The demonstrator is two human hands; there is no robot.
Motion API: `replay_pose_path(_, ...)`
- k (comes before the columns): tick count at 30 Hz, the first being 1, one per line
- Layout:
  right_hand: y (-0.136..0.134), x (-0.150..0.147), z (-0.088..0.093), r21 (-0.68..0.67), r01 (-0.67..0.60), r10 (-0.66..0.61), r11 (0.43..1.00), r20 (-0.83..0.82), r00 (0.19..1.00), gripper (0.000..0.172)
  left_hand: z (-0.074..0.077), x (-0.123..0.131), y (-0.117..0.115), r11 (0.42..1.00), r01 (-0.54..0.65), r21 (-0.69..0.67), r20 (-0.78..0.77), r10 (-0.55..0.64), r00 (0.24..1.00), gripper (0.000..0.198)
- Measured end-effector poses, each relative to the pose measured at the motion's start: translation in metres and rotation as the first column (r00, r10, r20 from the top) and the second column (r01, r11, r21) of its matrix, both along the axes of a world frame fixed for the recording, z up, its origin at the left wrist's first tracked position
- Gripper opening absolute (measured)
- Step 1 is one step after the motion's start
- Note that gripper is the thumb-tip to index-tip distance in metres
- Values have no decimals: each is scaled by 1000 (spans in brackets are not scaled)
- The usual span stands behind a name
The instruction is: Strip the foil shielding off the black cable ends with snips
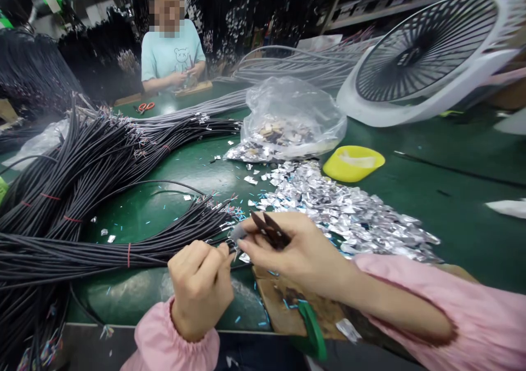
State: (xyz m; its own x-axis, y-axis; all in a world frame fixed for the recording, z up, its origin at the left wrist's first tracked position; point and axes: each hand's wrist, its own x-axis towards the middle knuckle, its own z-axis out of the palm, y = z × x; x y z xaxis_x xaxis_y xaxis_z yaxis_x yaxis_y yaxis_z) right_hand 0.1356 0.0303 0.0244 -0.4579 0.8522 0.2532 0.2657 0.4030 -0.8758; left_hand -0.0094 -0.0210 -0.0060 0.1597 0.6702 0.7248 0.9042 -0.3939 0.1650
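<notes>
My left hand (pixel 202 278) is closed in a pinch on the end of a black cable, just in front of a bundle of black cables (pixel 164 239) with stripped, coloured wire ends. Its fingers hide most of that cable end. My right hand (pixel 302 250) is closed around a pair of dark-bladed snips (pixel 271 231), the blades pointing up and left out of the fist. A grey finger cot (pixel 238 232) covers one of its fingertips. Thumb and finger of this hand meet at the cable end, close beside my left fingertips; what they pinch there is too small to make out.
Silvery foil scraps (pixel 349 212) are heaped beyond my right hand, beside a clear plastic bag (pixel 293 119) and a yellow dish (pixel 354 164). A white fan (pixel 411 58) stands back right. More black cables (pixel 82 195) lie left. Across the green table sits another person (pixel 175 53).
</notes>
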Motion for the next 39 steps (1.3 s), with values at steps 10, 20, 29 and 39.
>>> replay_pose_path(10,2,5,3,367,46,-41,929,-21,999,12,7,0,-2,1000,6,-21,362,2,932,21)
replay_pose_path(20,3,3,1,376,-46,63,926,-35,997,19,5,-2,-2,993,92,-70,450,-51,891,12)
replay_pose_path(29,0,5,-4,445,-58,51,893,26,998,10,2,-6,-1,977,138,-163,498,-39,866,13)
replay_pose_path(39,1,-3,1,-96,-151,145,984,-63,987,16,5,-2,-3,999,27,38,322,-38,946,25)
